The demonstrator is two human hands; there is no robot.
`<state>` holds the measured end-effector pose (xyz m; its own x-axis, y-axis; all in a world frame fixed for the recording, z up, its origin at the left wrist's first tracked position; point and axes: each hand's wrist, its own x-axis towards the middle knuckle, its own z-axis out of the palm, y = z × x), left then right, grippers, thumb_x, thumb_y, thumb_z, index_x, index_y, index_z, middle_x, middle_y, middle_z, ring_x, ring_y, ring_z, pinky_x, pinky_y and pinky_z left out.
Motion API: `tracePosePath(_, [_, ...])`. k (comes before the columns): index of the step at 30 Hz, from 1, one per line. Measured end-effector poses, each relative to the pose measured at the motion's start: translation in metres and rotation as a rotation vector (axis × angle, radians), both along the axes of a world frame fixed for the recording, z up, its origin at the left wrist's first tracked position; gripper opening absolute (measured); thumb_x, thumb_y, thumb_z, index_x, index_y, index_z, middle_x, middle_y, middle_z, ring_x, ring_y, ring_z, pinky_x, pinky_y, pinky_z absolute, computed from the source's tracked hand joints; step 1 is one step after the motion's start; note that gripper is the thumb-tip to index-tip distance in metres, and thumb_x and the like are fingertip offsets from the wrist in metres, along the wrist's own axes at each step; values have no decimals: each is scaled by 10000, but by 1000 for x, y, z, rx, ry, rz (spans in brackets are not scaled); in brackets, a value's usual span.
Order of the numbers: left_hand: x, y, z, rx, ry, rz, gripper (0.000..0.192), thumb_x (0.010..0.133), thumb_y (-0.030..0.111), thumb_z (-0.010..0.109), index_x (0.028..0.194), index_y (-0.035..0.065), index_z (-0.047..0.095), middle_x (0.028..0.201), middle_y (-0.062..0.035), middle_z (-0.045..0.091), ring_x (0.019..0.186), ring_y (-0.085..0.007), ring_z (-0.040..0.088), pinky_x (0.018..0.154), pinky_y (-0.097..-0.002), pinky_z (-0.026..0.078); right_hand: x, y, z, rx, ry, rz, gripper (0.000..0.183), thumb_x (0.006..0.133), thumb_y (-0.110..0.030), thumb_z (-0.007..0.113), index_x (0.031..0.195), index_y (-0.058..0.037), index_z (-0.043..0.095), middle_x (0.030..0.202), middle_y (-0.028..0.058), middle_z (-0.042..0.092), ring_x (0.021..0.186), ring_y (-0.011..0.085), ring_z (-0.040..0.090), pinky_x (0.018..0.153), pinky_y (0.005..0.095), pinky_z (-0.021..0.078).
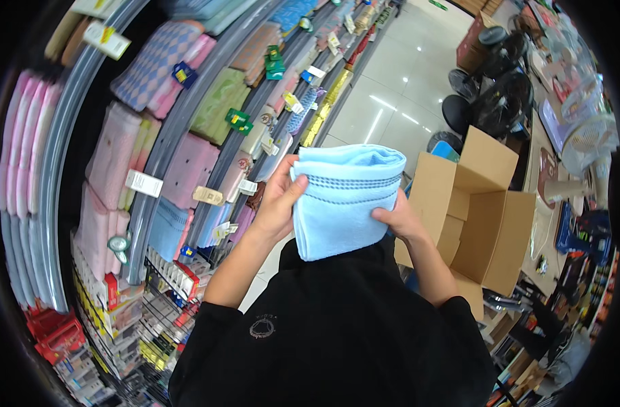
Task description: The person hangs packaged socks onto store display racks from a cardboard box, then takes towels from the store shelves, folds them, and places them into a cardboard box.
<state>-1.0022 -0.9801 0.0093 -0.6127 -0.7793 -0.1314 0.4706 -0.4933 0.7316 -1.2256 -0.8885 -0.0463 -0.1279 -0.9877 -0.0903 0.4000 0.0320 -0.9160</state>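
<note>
A folded light-blue towel (346, 203) with darker blue stripes hangs between my hands in front of my chest. My left hand (279, 203) pinches its left edge near the top, thumb on the front face and fingers behind. On the lower right side, my right hand (399, 219) grips it, with the thumb on the front and the other fingers hidden behind the cloth. The upper edge shows a rounded fold and several layers. To the right of my right hand stands a cardboard box (475, 229) with its flaps spread and its visible inside bare.
Shelves at left hold folded towels, among them a pink towel (190, 170) and a green towel (220, 106), with tags hanging out. A grey shelf rail (160, 173) runs alongside. Black fans (503, 102) stand beyond the box. Tiled floor (391, 96) lies ahead.
</note>
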Motion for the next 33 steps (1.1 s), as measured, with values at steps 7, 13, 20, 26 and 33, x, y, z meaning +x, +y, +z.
tracePosePath(7, [-42,-1,-46,-298,-571,-288,915,730,53,768,1441,70,194,1337,-114,445,1264,-224,421,1072,-377,331,-41,31,-21,231,55,-83,552,797,-152,755,1264,-3,503,1203,85,593,1126,179,547,978,349,429])
tracePosePath(13, [-106,4,-41,-344,-510,-484,792,738,45,767,1349,46,263,1254,-111,468,1211,-205,455,1034,-362,371,-83,78,-24,142,-31,-173,561,814,-109,730,1303,-8,473,1221,89,576,1161,172,517,998,340,416])
tracePosePath(20, [-176,11,-77,-195,-553,-699,749,872,73,641,1424,161,143,1335,-222,491,983,-237,652,749,-332,563,-167,166,-35,194,325,-703,486,826,-70,703,1264,1,505,1162,77,611,1075,162,570,943,329,457])
tracePosePath(26, [-198,19,-99,-133,-738,-781,749,895,101,614,1445,178,110,1338,-220,493,1026,-252,641,763,-341,560,-253,241,-56,525,1009,-883,439,814,-82,676,1221,-38,520,1076,135,651,1035,267,627,879,355,474])
tracePosePath(33, [-201,19,-138,-159,-905,-849,764,886,60,612,1449,178,109,1328,-203,501,1021,-231,643,720,-313,565,-301,283,-220,665,709,-485,506,787,-124,696,1246,-26,508,1178,173,607,1141,316,558,956,372,435])
